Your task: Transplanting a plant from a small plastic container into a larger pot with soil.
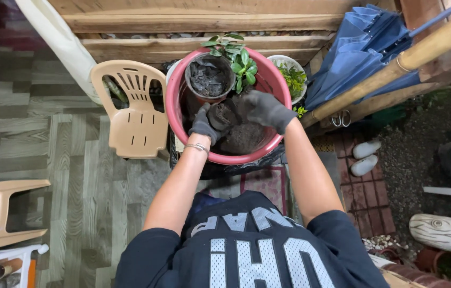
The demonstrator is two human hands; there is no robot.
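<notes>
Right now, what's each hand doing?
Left hand: gloved, closed on a clump of soil over the red basin.
Right hand: gloved, resting on the same clump; grip cannot be told.

Both my hands are in dark gloves, down inside the red basin [174,85] of dark soil [244,137]. My left hand [204,124] and right hand [264,109] close around a clump of soil [223,114] between them. A small pot [209,79] packed with dark soil sits in the basin's far side, with a leafy green plant [240,60] just beside it. A beige plastic chair [132,109] stands on the floor to my left, and a folded blue umbrella [358,50] leans to my right.
</notes>
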